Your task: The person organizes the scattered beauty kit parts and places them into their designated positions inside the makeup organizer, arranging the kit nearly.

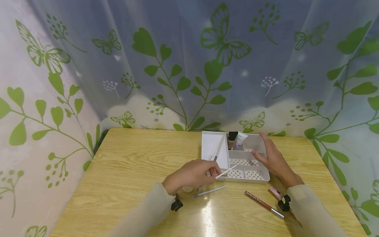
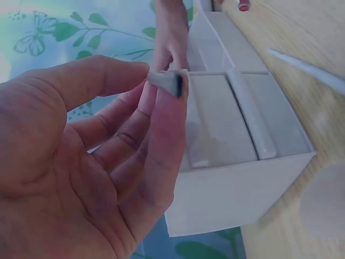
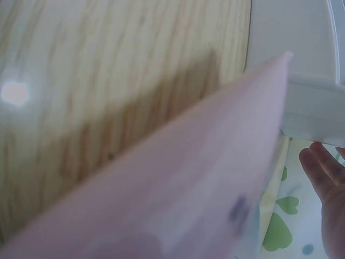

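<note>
Thumb and index finger of my left hand (image 1: 192, 174) pinch a thin white stick (image 1: 226, 171) over the front of a white compartment organizer (image 1: 248, 180). In the left wrist view, the pinched stick's near end (image 2: 164, 82) is pale with a dark tip. My right hand (image 1: 276, 163) rests at the organizer's right side, fingers extended, the thumb reaching over its rim. A shallow white tray (image 1: 207, 146) at the organizer's left bears two slim brushes (image 1: 218, 149). Behind the middle compartments stand a black-capped tube (image 1: 232, 140) and a white tube (image 1: 240, 140).
On the wooden table (image 1: 127, 158), a pale pen-like stick (image 1: 210, 191) lies before the organizer, beside a small round pale thing (image 1: 187, 189). A red-brown pencil-shaped tube (image 1: 263, 204) and a pink item (image 1: 275, 193) lie near the right wrist. Patterned curtains (image 1: 183, 65) border the table.
</note>
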### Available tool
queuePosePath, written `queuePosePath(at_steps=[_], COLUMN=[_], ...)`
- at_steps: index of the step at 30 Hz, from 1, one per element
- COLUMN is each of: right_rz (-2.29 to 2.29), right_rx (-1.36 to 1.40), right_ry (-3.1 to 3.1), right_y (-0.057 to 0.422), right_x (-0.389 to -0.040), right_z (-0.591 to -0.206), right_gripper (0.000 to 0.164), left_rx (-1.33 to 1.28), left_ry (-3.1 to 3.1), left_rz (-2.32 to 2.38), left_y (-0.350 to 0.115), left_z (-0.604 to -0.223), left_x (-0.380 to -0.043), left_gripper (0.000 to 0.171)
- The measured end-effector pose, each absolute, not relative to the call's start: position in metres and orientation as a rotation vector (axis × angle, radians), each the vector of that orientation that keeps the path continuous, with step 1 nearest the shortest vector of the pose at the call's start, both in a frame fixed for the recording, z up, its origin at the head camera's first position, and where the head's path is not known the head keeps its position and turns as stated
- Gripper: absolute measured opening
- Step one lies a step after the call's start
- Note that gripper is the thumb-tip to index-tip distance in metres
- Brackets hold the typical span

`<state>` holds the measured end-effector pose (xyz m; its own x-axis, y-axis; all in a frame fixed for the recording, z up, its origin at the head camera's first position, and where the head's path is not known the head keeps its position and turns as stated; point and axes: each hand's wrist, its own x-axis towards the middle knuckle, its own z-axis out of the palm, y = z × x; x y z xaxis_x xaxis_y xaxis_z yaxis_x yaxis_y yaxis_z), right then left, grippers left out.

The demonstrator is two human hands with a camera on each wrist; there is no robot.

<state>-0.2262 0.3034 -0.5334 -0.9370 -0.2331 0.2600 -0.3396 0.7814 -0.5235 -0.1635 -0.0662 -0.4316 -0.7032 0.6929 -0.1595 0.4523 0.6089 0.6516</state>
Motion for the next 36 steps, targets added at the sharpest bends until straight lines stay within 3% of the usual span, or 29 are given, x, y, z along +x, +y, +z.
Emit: queuePosePath(at_steps=[21,36], right_rz=[0.874,0.876], right_rx=[0.435,0.421], right_ry=[-2.812,-2.820], right_y=[0.303,0.303], right_x=[-0.225,-0.225], right_z=[-0.532,-0.532], right_gripper=[0.095,0.094], left_rx=[0.542,0.476], left_ry=[2.453,2.492], left_rz=[1.071,1.049], left_y=[-0.072,-0.067], left_z=[-0.407,-0.413], left_x=[-0.214,-0.233], left_gripper=[0.024,0.027])
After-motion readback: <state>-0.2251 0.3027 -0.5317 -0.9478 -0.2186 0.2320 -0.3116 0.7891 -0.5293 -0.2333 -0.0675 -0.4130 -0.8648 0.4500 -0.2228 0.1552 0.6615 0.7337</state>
